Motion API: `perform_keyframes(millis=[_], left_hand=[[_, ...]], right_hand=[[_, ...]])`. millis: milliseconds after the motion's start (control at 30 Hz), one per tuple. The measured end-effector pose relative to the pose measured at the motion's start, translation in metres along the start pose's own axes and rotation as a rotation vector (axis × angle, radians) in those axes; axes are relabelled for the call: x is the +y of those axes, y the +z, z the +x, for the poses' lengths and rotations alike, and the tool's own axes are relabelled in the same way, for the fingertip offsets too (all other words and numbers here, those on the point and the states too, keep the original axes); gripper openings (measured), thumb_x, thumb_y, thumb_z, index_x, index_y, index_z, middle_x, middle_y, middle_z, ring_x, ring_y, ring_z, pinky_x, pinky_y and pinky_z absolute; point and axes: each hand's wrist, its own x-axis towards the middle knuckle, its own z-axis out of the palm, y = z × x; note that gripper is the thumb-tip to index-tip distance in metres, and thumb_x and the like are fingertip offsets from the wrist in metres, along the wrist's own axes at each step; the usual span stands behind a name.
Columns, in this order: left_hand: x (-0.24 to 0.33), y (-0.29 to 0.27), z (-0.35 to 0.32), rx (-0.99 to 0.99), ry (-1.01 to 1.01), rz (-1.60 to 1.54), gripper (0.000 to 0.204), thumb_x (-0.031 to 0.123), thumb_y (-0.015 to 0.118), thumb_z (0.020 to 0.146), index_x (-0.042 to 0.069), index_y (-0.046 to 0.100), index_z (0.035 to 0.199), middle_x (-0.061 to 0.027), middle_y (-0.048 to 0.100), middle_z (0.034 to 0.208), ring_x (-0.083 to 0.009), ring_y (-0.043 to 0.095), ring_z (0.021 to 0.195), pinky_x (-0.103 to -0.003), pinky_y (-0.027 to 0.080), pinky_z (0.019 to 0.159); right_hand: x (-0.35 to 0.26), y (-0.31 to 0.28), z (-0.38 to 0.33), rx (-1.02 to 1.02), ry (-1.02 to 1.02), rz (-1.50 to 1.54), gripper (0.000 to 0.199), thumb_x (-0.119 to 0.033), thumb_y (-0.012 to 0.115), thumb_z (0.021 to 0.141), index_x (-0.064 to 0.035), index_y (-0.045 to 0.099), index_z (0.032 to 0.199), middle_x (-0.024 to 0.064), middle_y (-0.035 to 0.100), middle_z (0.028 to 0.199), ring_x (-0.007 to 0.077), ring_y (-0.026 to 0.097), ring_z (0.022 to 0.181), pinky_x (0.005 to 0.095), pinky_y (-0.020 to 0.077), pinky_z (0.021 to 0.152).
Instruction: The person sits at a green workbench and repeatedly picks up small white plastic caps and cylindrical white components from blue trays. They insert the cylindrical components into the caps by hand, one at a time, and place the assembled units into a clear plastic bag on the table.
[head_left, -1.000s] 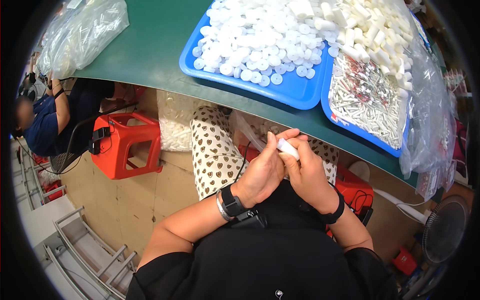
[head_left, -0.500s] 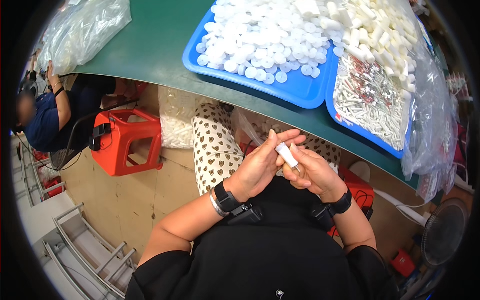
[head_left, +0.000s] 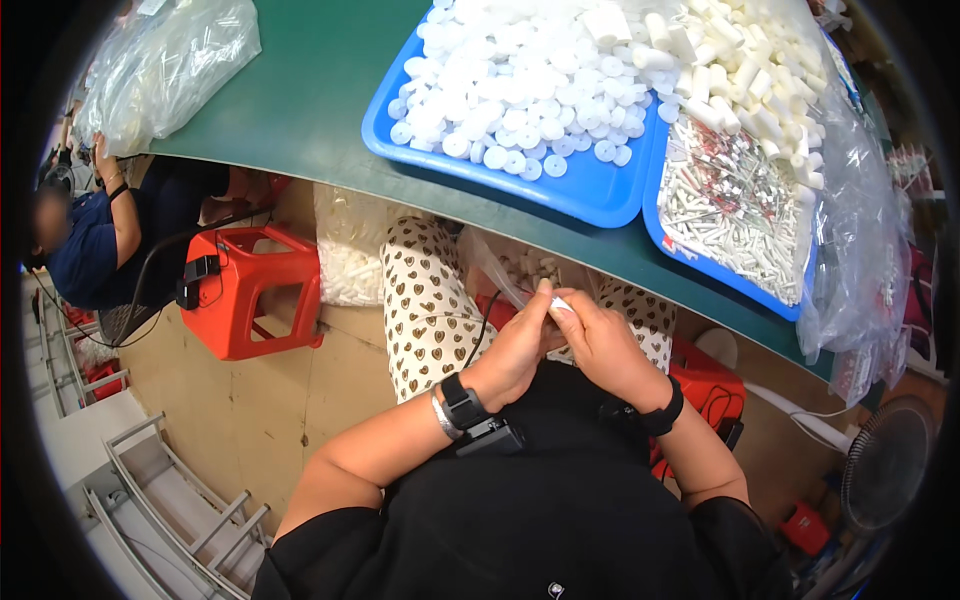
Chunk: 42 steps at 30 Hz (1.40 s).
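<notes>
My left hand (head_left: pixel 512 352) and my right hand (head_left: pixel 608 345) meet above my lap, in front of the table edge. Between them is a small white cylinder (head_left: pixel 562 304), of which only one end shows past my fingers. My right hand is wrapped over it, thumb forward. My left thumb points up beside it, and the other left fingers are curled in behind the right hand, partly hidden. Beyond the hands, a blue tray (head_left: pixel 600 205) holds many translucent white discs (head_left: pixel 530 125). The blue tray (head_left: pixel 770 298) to its right holds thin white pin-like pieces (head_left: pixel 735 205).
Cream cylinders (head_left: pixel 745 65) are heaped at the far right of the green table (head_left: pixel 310 90). Clear plastic bags lie at both ends. A red stool (head_left: pixel 250 330) and a bag of white pieces (head_left: pixel 350 265) stand lower left. Another person (head_left: pixel 90 240) sits at far left; a fan (head_left: pixel 888 465) is at right.
My hands have drawn closer together and moved slightly down. My right hand has turned over the white cylinder, which was mostly visible before and is now nearly covered.
</notes>
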Motion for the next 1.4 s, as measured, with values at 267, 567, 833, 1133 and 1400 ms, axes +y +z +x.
perform_keyframes(millis=[267,567,833,1133,1400], left_hand=[[0.047,-0.009,-0.028,0.063,0.129,0.372,0.036,0.025,0.046,0.105,0.001,0.052,0.131,-0.0125,0.062,0.125,-0.0188,0.062,0.109,-0.031,0.049,0.094],[0.134,0.041,-0.027,0.190,1.158,1.438,0.015,0.006,0.065,0.090,0.001,0.064,0.104,-0.0100,0.065,0.101,-0.0233,0.060,0.093,-0.033,0.048,0.081],[0.152,0.057,0.027,0.352,1.191,1.799,0.024,0.015,0.072,0.081,0.005,0.068,0.102,-0.0095,0.065,0.096,-0.0298,0.061,0.092,-0.039,0.051,0.078],[0.151,0.066,0.051,0.454,1.284,2.044,0.016,0.017,0.075,0.074,0.008,0.063,0.080,-0.0077,0.062,0.077,-0.0271,0.062,0.078,-0.039,0.045,0.070],[0.151,0.065,0.053,0.473,1.276,2.042,0.016,0.018,0.074,0.075,0.008,0.062,0.078,-0.0079,0.062,0.076,-0.0263,0.061,0.075,-0.039,0.042,0.070]], right_hand=[[0.013,-0.025,-0.001,0.051,-0.082,-0.400,0.034,-0.032,0.061,0.094,0.0003,0.064,0.104,0.0173,0.069,0.080,0.0359,0.067,0.074,0.0444,0.0533,0.065],[-0.034,-0.143,0.014,0.544,-0.372,-0.821,0.016,-0.001,0.066,0.078,-0.0034,0.064,0.094,0.0087,0.058,0.081,0.0253,0.060,0.069,0.0364,0.0482,0.059],[-0.015,-0.151,0.030,0.413,-0.399,-0.922,0.015,0.003,0.059,0.072,-0.0041,0.061,0.086,0.0088,0.055,0.082,0.0257,0.057,0.075,0.0376,0.0479,0.067],[-0.013,-0.145,0.015,0.685,-0.296,-0.338,0.011,-0.003,0.064,0.090,-0.0026,0.067,0.100,0.0092,0.067,0.085,0.0183,0.065,0.069,0.0294,0.0496,0.061],[-0.016,-0.145,0.004,0.736,-0.113,0.398,0.017,-0.011,0.058,0.098,-0.0003,0.066,0.108,0.0101,0.070,0.088,0.0105,0.064,0.069,0.0227,0.0472,0.061]])
